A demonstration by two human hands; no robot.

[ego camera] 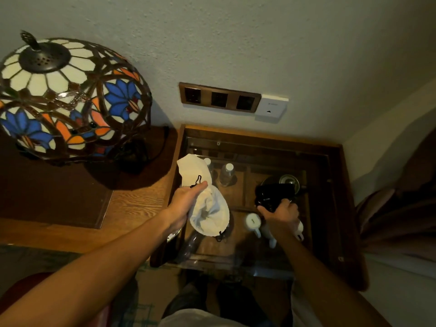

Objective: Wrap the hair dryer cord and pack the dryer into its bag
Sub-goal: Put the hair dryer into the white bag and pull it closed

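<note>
Looking down past my two bare forearms in the lower half of the frame, I see my left hand closed around the side of a white cloth drawstring bag, fingers curled into the fabric so its round mouth gapes toward me at the centre. A thin black drawstring shows on the bag just above my thumb. To the right, my right hand grips the handle of a compact black hair dryer, fingers wrapped tight; the dryer is apart from the bag, to its right, above the glass top. I cannot make out its cord. Under both hands is a glass-topped wooden side table, and through the glass I see a white ceramic mug just beside my right wrist and a clear plastic water bottle farther up. In the upper left of the frame stands a stained-glass lamp shade with blue flowers on a wooden desk. On the wall above the table is a brown wooden socket panel, with a white wall plate touching its right end.
</note>
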